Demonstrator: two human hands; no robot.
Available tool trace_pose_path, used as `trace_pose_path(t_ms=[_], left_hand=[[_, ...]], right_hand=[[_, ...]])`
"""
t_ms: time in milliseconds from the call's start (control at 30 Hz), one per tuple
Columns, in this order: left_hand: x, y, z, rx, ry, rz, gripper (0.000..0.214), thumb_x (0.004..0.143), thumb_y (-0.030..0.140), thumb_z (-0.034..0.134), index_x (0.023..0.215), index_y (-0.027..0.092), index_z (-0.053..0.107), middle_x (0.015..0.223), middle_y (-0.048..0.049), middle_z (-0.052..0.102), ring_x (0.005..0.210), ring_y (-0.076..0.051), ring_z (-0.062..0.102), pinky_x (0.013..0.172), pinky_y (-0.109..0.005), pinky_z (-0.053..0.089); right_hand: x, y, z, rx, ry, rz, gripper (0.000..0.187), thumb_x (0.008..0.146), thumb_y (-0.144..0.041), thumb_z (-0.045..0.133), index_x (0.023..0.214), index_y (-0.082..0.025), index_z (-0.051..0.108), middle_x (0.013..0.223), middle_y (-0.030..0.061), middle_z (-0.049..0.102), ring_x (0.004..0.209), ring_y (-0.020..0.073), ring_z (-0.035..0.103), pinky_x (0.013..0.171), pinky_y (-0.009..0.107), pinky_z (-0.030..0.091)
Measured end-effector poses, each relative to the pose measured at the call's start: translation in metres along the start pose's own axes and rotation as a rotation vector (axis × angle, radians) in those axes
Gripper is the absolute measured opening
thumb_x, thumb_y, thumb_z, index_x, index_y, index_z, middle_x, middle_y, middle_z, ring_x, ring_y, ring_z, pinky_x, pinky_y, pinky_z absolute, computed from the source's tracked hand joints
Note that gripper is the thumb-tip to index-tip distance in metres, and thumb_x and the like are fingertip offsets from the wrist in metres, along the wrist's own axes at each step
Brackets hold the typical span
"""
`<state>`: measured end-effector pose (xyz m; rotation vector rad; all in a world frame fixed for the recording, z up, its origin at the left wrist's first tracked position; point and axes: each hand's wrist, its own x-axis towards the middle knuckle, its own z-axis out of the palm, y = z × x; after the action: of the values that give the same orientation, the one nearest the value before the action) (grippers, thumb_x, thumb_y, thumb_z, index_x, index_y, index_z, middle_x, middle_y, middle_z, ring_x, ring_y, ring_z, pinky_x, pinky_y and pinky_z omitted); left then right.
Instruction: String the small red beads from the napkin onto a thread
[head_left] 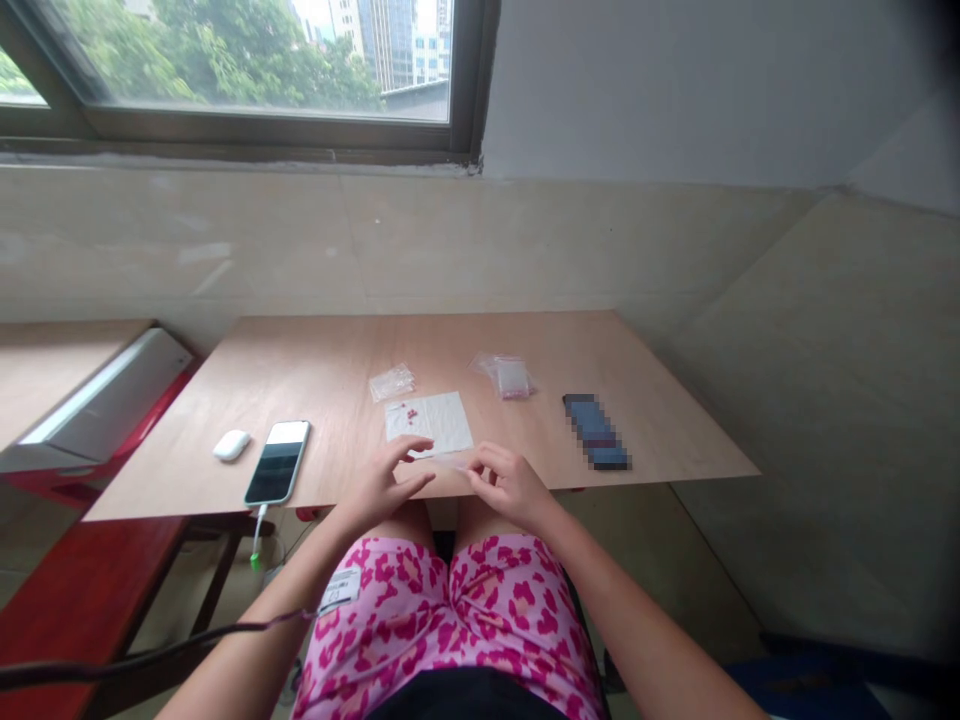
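head view: you're seated at a plywood table (322, 350), hands at its near edge, looking down at them
left hand (386, 480): fingers curled, just in front of the near edge of the paper
right hand (510, 487): thumb and fingers drawn close around the end of the strip, over the table edge
hand state: apart, fingertips facing each other; can't tell if either one is actually clamped on the strip
thin translucent strip (450, 462): lies between your hands, faint and hard to make out
white paper sheet (429, 422): flat on the table, just past your hands
pink beads (410, 413): small cluster on the sheet's far left part, too small to tell their exact shape
clear plastic bag (391, 382): crumpled, just beyond the sheet's far left corner
second plastic bag (511, 378): pale pink contents, right of the sheet, near the far side
pixelated object (596, 432): dark blue, flat, angled, at your right, well apart from the hands
smartphone (277, 462): screen up, left of your left hand, white charging cable (259, 530) dropping over the table edge
small white oval case (231, 445): just left of the phone
lap: pink-patterned shorts (450, 620), dark cord (150, 648) running off your left forearm
behind: window (247, 60) above the table, red bench (75, 600) to your left
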<state>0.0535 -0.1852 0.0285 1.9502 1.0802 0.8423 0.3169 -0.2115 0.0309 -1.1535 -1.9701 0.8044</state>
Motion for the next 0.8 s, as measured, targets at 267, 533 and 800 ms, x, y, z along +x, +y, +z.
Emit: trace_pose_path(t_ms=[267, 533, 800], left_hand=[[-0.002, 0.014, 0.012, -0.085, -0.1, -0.014, 0.024, 0.1, 0.04, 0.061, 0.092, 0.02, 0.071, 0.09, -0.005, 0.072, 0.086, -0.02, 0.066, 0.08, -0.033, 0.05], [0.0, 0.008, 0.009, -0.39, -0.138, -0.146, 0.025, 0.095, 0.041, 0.07, 0.09, 0.017, 0.071, 0.091, -0.006, 0.071, 0.087, -0.019, 0.065, 0.081, -0.032, 0.049], [0.001, -0.002, 0.007, -0.573, -0.111, -0.156, 0.024, 0.089, 0.035, 0.079, 0.081, 0.016, 0.065, 0.088, -0.0049, 0.069, 0.085, -0.018, 0.063, 0.08, -0.032, 0.048]], right_hand=[[-0.003, -0.015, 0.015, 0.087, -0.047, 0.022, 0.008, 0.095, -0.026, 0.061, 0.089, -0.022, 0.063, 0.087, 0.0024, 0.062, 0.071, 0.0151, 0.058, 0.06, 0.024, 0.048], [0.0, -0.024, 0.016, 0.082, -0.009, 0.029, 0.028, 0.101, -0.037, 0.059, 0.078, -0.021, 0.059, 0.078, 0.0014, 0.059, 0.068, 0.0149, 0.056, 0.062, 0.027, 0.042], [0.0, -0.023, 0.015, 0.077, 0.001, -0.023, 0.04, 0.098, -0.038, 0.065, 0.067, -0.02, 0.047, 0.069, -0.0024, 0.051, 0.064, 0.0129, 0.048, 0.061, 0.027, 0.035]])
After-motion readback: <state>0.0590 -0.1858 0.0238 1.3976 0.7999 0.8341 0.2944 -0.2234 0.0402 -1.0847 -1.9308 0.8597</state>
